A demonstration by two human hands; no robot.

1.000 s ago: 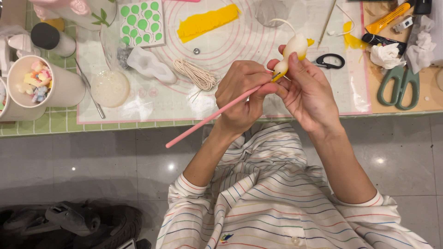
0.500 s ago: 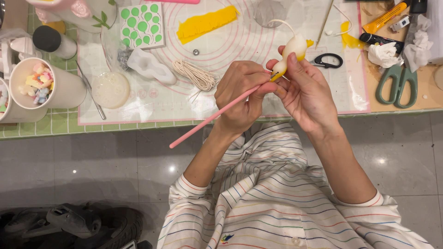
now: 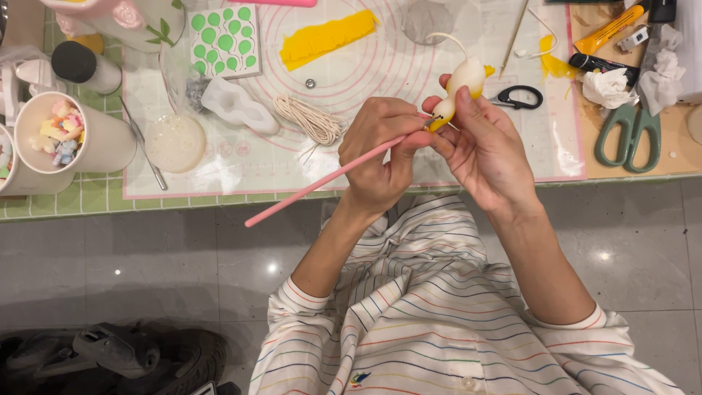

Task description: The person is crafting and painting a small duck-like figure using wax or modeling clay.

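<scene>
Head view: left hand point(image 3: 380, 150) grips pink stick point(image 3: 322, 181) (slanted), right hand point(image 3: 486, 150) pinches figurine point(image 3: 461, 84).

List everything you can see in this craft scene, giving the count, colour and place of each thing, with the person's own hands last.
Figure: one, white and yellow, in the right hand.
Stick: one, pink, in the left hand, tip at the figure.
Mat: one, clear with pink circles, on the table.
String: one coil, cream, mid-mat.
Yellow strip: one, top of mat.
Mould: one, white, left of string.
Scissors: one pair, green, right.
Cup: one, white, left, holding pastel bits.
Left hand: grips the stick.
Right hand: holds the figure.
</scene>
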